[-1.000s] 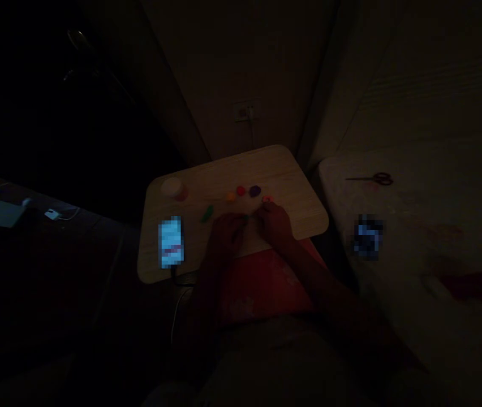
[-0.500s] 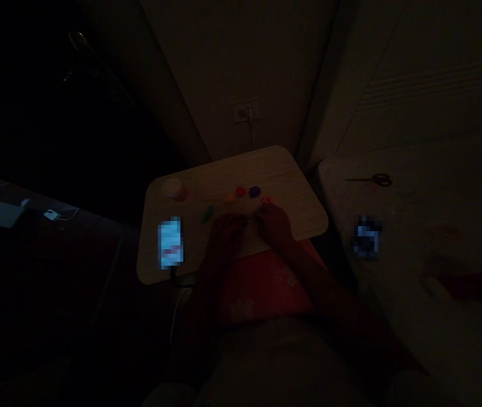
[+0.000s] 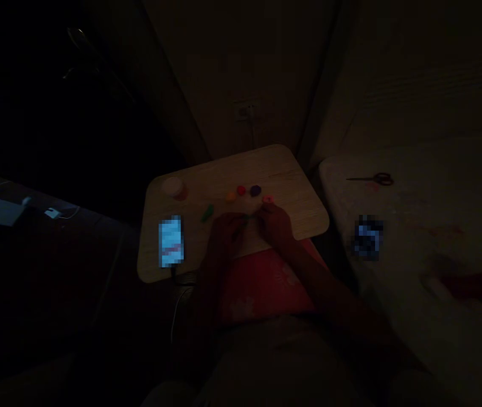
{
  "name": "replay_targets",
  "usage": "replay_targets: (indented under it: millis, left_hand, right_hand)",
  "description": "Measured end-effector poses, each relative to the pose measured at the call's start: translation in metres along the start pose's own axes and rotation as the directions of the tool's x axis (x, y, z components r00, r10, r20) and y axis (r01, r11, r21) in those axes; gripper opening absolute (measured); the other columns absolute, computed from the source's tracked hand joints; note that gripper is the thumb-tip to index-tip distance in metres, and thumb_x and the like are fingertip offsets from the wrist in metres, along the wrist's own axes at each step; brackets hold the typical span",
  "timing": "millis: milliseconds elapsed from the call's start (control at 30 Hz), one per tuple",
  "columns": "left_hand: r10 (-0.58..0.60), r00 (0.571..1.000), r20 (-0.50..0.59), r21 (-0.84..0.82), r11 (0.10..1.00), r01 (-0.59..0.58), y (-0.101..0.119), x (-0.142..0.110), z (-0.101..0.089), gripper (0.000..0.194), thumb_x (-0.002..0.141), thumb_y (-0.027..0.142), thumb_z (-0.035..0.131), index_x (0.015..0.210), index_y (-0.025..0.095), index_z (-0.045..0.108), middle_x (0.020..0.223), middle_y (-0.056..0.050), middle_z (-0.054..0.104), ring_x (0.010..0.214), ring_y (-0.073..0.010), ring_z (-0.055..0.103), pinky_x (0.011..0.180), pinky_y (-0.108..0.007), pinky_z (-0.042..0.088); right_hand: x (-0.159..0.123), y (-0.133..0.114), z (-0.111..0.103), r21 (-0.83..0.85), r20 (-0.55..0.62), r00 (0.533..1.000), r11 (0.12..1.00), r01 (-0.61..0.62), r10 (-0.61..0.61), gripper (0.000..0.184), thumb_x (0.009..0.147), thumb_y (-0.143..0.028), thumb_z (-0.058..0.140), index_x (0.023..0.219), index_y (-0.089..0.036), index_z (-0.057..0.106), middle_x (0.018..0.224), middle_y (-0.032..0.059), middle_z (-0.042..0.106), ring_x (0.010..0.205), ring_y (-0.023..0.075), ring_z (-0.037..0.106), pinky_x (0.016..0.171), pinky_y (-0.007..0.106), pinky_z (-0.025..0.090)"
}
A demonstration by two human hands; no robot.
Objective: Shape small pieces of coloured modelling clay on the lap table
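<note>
In the dim head view, my left hand (image 3: pixel 227 230) and my right hand (image 3: pixel 274 221) rest near the front of a small wooden-topped table (image 3: pixel 283 164). Their fingertips close in from both sides on a small green piece (image 3: pixel 247 217) that looks like modelling clay. Just beyond the right fingers lies a pink-red piece (image 3: pixel 268 199) with a hole-like centre. Farther back sit a purple lump (image 3: pixel 255 190), a red lump (image 3: pixel 241 190) and an orange-yellow one (image 3: pixel 230 196). A longer green piece (image 3: pixel 207 213) lies left of my left hand. Darkness hides finger detail.
A lidded tub (image 3: pixel 173 187) stands at the table's back left, with a lit, blurred-out phone-like screen (image 3: pixel 171 242) nearer me. Scissors (image 3: pixel 370 179) lie on the pale surface to the right, beyond a blurred-out object (image 3: pixel 367 237). A wall socket (image 3: pixel 246 110) holds a plugged cable.
Both hands stay almost in place, with the small green piece showing slightly more between the fingertips. The view has shifted very slightly.
</note>
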State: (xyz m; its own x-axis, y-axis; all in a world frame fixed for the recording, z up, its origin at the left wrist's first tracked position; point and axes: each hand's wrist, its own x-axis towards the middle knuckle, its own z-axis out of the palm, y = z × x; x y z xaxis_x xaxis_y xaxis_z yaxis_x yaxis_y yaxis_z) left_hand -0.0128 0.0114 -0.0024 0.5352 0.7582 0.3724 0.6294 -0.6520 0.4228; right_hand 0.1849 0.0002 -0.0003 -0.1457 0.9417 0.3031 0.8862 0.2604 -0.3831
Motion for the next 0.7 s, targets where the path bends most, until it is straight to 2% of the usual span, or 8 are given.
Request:
replay_targets:
  millis: [700]
  left_hand:
    - [0.001,1.000,0.008,0.005,1.000,-0.001,-0.0026,0.0000,0.0014,0.030,0.092,0.021,0.056,0.120,0.023,0.066,0.130,-0.007,0.067,0.122,-0.0252,0.057,0.108,-0.049,0.043]
  right_hand:
    - [-0.0021,-0.0022,-0.0020,-0.048,0.023,0.999,0.998,0.045,-0.044,0.024,0.094,-0.019,0.054,0.098,-0.016,0.077,0.097,0.0132,0.068,0.090,0.0239,0.056,0.076,0.034,0.037]
